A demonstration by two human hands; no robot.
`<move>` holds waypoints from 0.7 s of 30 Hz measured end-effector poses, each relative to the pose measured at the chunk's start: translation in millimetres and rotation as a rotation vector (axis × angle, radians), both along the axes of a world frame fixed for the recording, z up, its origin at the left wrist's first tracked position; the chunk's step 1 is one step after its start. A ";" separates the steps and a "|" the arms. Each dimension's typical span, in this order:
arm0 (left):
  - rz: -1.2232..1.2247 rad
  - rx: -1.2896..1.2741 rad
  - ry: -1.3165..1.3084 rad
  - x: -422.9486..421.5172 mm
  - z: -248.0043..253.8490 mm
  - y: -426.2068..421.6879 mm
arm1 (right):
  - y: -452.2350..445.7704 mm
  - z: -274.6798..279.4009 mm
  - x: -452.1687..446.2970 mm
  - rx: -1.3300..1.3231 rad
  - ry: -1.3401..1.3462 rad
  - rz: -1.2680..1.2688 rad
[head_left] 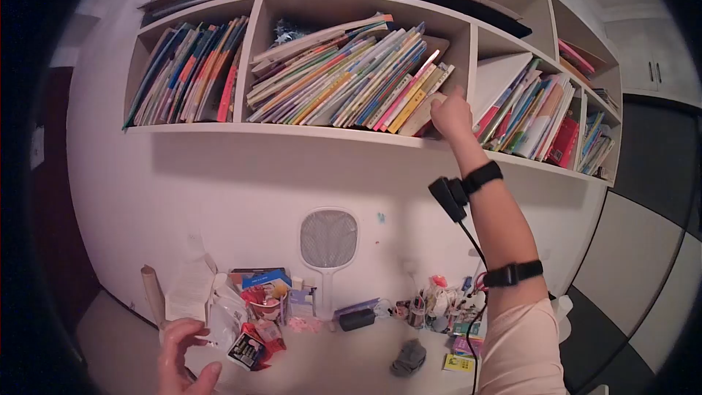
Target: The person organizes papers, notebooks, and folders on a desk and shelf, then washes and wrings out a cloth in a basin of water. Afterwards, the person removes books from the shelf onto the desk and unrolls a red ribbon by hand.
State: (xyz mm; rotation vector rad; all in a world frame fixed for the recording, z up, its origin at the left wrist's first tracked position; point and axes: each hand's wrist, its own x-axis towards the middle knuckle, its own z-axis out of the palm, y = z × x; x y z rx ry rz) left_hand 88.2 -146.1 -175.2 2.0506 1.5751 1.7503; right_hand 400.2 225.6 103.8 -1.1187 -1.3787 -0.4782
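Note:
My right hand (pixel 453 113) reaches up into the middle compartment of the wall shelf (pixel 307 129). Its fingers are curled at the right end of a row of leaning books (pixel 351 84), beside the divider. They touch a tan book (pixel 423 115); the fingertips are hidden, so what they grip cannot be made out. A yellow-spined book (pixel 414 104) leans just left of the tan one. Low on the left, my left hand (pixel 183 358) hovers over the desk with fingers curved and apart, holding nothing. Closest to it are a crumpled plastic bag (pixel 227 322) and a black packet (pixel 246 350).
More books (pixel 191 73) fill the left compartment, and others (pixel 526 110) the right one. An electric fly swatter (pixel 329 241) leans against the wall. The desk (pixel 344 366) holds a grey cloth (pixel 408 358), a black case (pixel 357 320) and small clutter. A cable (pixel 472 238) hangs along my right arm.

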 end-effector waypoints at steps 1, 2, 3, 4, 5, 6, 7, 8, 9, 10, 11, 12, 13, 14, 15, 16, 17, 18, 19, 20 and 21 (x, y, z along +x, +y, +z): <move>0.063 -0.009 0.033 -7.3 -3.3 -8.2 | 7.8 5.2 -5.1 -0.075 0.029 -0.007; 0.093 -0.041 -0.023 -13.6 -7.4 -15.6 | 14.5 7.3 -8.4 -0.068 0.023 0.005; 0.110 -0.032 -0.032 -20.6 -9.8 -21.9 | 22.3 10.9 -8.3 -0.085 -0.010 0.019; 0.161 -0.051 -0.044 -27.1 -12.4 -27.9 | 33.6 13.9 -6.5 -0.102 -0.045 0.034; 0.211 -0.075 -0.058 -31.4 -14.7 -33.7 | 54.2 13.3 1.8 -0.078 -0.209 0.028; 0.205 -0.109 -0.128 -34.0 -14.4 -38.8 | 58.2 9.5 1.9 -0.058 -0.132 0.065; 0.217 -0.109 -0.138 -36.2 -17.6 -39.9 | 61.0 4.2 1.7 -0.040 -0.055 0.099; 0.230 -0.071 -0.251 -38.2 -21.5 -38.8 | 63.2 2.3 4.0 -0.001 -0.042 0.097; 0.243 -0.033 -0.363 -39.8 -24.1 -38.4 | 61.9 1.0 2.9 0.036 -0.028 0.093; 0.252 -0.038 -0.371 -40.7 -24.8 -39.4 | 61.4 0.7 0.6 0.062 0.006 0.076; 0.259 -0.047 -0.377 -41.0 -22.9 -39.5 | 61.1 2.3 -1.7 0.057 -0.001 0.082; 0.262 -0.057 -0.380 -41.1 -20.5 -39.1 | 55.9 3.9 -4.7 0.063 0.031 0.045; 0.264 -0.060 -0.382 -41.4 -18.4 -37.7 | 50.4 5.0 -6.8 0.070 0.065 0.005; 0.249 -0.077 -0.359 -41.8 -16.1 -35.8 | 46.3 4.6 -12.1 0.076 0.090 -0.029; 0.235 -0.095 -0.334 -42.9 -14.8 -34.6 | 43.3 5.6 -13.8 0.073 0.092 -0.025; 0.240 -0.097 -0.331 -44.6 -15.3 -33.1 | 40.9 7.1 -15.2 0.079 0.142 -0.064; 0.232 -0.091 -0.314 -46.4 -16.8 -30.5 | 38.4 8.7 -14.3 0.084 0.191 -0.106; 0.219 -0.092 -0.296 -48.5 -17.9 -27.7 | 37.3 12.8 -6.5 0.050 0.123 -0.119; 0.211 -0.110 -0.289 -50.7 -18.1 -24.9 | 33.5 15.9 -6.0 0.034 0.125 -0.131; 0.193 -0.108 -0.306 -52.3 -18.4 -21.5 | 29.2 21.3 -6.4 0.039 0.149 -0.117; 0.172 -0.103 -0.325 -53.5 -19.1 -17.7 | 28.5 24.0 -4.5 0.050 0.171 -0.105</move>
